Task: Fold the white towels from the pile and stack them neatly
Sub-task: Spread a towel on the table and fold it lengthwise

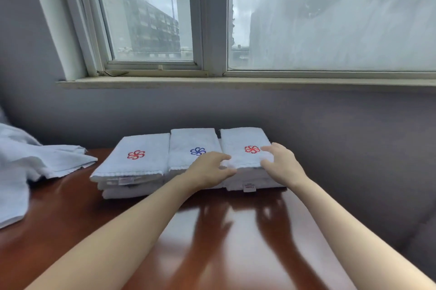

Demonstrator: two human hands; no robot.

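Three stacks of folded white towels sit side by side at the far edge of the table (212, 242), under the window (151, 18). The left stack (134, 164) has a red flower mark on top, the middle stack (192, 141) has a blue one, and the right stack (257, 183) has a red one. Both hands are on the top towel (243, 138) of the right stack. The left hand (210, 169) pinches its near left corner, with the thumb under the edge and the fingers on top. The right hand (280, 162) holds the near right corner with bent fingers. It looks like this towel is just being put in place and made straight. So a lot of the job looks done, as each stack is a few towels high. But it is not over. A pile (35, 160) of loose white towels lies in a heap on the left side of the table, well apart from the stacks. Those need to be folded and stacked too.
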